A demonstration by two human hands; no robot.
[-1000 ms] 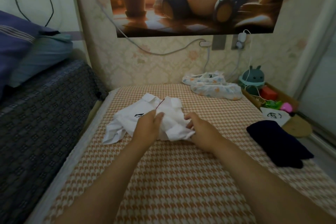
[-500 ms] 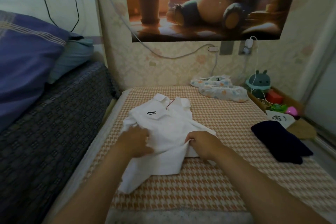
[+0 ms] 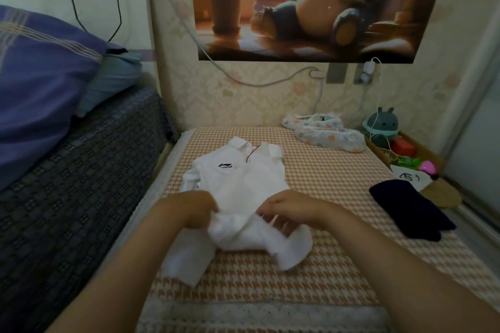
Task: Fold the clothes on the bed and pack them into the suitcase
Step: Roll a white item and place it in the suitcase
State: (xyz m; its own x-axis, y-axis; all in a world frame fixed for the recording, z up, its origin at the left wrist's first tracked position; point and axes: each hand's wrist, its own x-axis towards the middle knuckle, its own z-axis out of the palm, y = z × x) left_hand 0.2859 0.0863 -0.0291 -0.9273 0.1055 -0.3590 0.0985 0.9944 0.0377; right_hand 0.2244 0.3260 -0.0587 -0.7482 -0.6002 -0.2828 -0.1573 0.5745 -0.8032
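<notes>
A white polo shirt (image 3: pixel 238 176) with a black chest logo lies collar-away on the orange houndstooth bed (image 3: pixel 324 186). My left hand (image 3: pixel 193 208) grips the shirt's lower left part, and my right hand (image 3: pixel 290 208) grips its lower right part; the hem is bunched up between them. A dark navy garment (image 3: pixel 408 208) lies folded at the bed's right side. A floral white garment (image 3: pixel 324 132) lies at the far end by the wall. No suitcase is in view.
A higher bed with a dark patterned cover (image 3: pixel 67 184) and purple pillow (image 3: pixel 38 84) borders the left. A box with toys (image 3: pixel 400 149) and a round mat (image 3: pixel 441 194) sit at the right edge. Cables hang on the wall.
The shirt went from crumpled to spread out with the collar away. Both hands slid down it toward me and now bunch up its lower hem.
</notes>
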